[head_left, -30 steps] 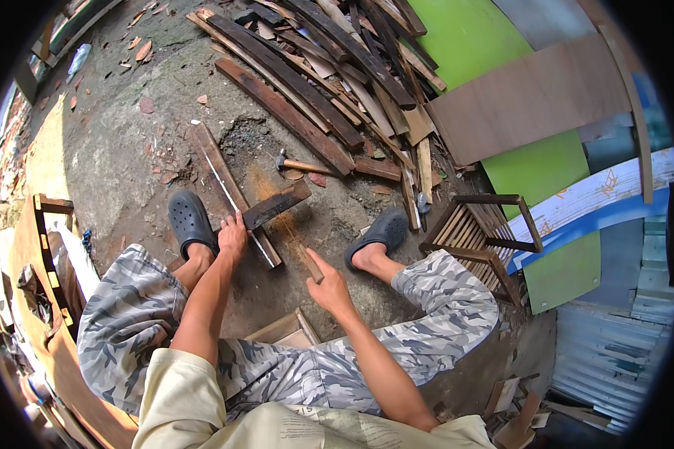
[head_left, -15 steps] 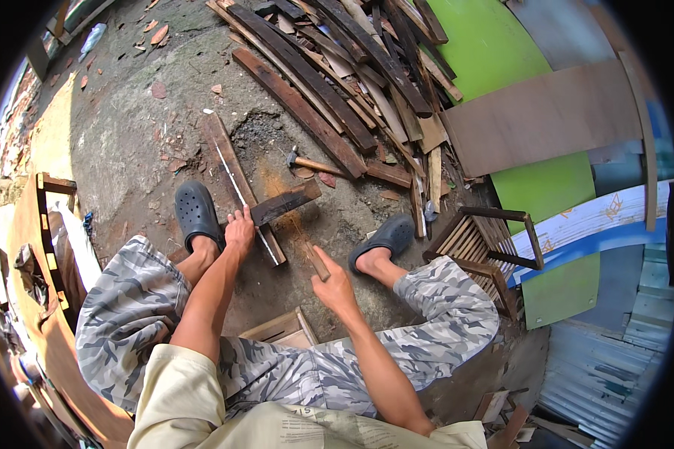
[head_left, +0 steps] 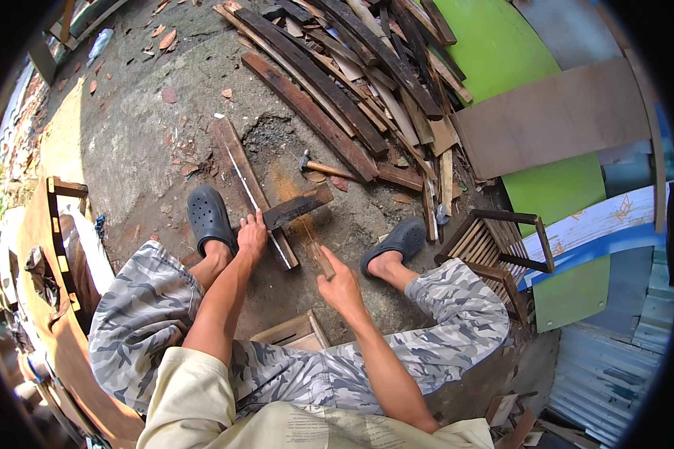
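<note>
My left hand (head_left: 253,235) is partly open, fingers extended onto a dark board (head_left: 305,207) where it crosses a white-striped plank (head_left: 239,162); thumb grip: cannot tell. My right hand (head_left: 341,285) is curled around a wooden-handled tool (head_left: 325,264), thin end toward the board. Surroundings, left to right: left clog (head_left: 209,215), crowding the plank; hammer (head_left: 326,168), just beyond the board; lumber pile (head_left: 352,71), behind; right clog (head_left: 401,237), near the tool; slatted frame (head_left: 494,247), beside that foot.
</note>
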Demonstrator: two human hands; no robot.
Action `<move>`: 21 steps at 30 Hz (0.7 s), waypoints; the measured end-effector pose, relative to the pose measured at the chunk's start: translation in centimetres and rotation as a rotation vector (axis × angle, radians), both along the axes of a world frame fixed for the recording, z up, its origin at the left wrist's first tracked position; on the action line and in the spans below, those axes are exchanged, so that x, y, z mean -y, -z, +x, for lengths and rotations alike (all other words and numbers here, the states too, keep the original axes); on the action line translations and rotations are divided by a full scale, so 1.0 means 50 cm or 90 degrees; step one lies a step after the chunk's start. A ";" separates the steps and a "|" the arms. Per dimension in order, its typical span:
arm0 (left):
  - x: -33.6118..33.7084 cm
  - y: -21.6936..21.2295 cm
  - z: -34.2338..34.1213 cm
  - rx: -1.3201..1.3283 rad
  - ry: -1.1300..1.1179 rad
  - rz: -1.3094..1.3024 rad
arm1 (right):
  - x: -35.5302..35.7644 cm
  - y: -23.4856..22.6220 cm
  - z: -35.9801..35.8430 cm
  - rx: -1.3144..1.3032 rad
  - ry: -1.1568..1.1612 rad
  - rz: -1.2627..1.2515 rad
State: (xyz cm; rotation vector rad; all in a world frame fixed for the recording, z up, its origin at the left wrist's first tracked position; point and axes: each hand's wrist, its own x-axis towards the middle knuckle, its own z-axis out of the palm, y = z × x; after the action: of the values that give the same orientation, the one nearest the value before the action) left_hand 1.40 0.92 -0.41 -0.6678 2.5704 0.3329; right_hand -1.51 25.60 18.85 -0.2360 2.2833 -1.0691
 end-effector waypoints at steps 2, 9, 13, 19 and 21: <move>0.005 0.000 0.009 0.018 -0.010 0.015 | -0.066 -0.080 0.045 0.019 -0.006 -0.014; -0.011 -0.008 -0.004 0.021 0.019 0.018 | -0.008 0.009 0.006 0.020 0.024 0.003; 0.001 0.000 -0.009 0.005 0.016 0.008 | 0.015 0.061 -0.017 -0.006 0.038 -0.024; 0.007 0.008 0.002 0.008 0.005 0.002 | -0.117 -0.079 0.085 0.014 0.026 -0.042; 0.008 0.005 0.001 0.021 0.001 0.001 | -0.099 -0.065 0.083 0.037 0.028 -0.032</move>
State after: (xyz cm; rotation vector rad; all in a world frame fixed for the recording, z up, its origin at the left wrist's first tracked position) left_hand 1.47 0.51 -0.67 -0.6651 2.5385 0.3212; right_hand 2.63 30.57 22.10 -0.1730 2.2215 -1.1430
